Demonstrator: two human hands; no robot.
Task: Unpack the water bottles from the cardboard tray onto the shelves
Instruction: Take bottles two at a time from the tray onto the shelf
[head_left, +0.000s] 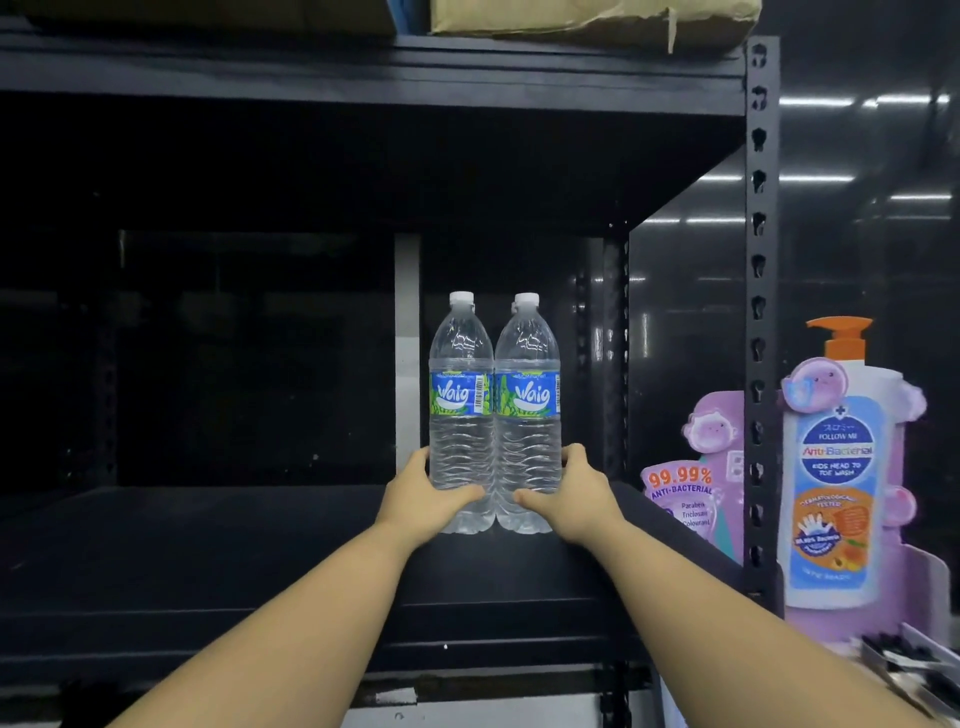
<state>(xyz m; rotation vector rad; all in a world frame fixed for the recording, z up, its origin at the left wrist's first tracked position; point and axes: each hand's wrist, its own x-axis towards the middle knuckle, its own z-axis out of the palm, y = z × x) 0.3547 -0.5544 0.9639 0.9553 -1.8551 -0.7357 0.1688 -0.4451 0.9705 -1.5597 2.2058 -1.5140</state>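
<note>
Two clear water bottles with white caps and blue-green labels stand upright side by side on the black shelf (208, 545). My left hand (423, 499) wraps the lower part of the left bottle (461, 395). My right hand (576, 493) wraps the lower part of the right bottle (528, 395). The bottles touch each other. A third white cap peeks from behind the right bottle. The cardboard tray is not in view.
The shelf's right upright post (761, 312) stands close to the bottles. Beyond it is a large purple cardboard display shaped like a pump bottle (836, 467). A shelf board above (363, 73) carries cardboard boxes (587, 21). The shelf stretches dark to the left.
</note>
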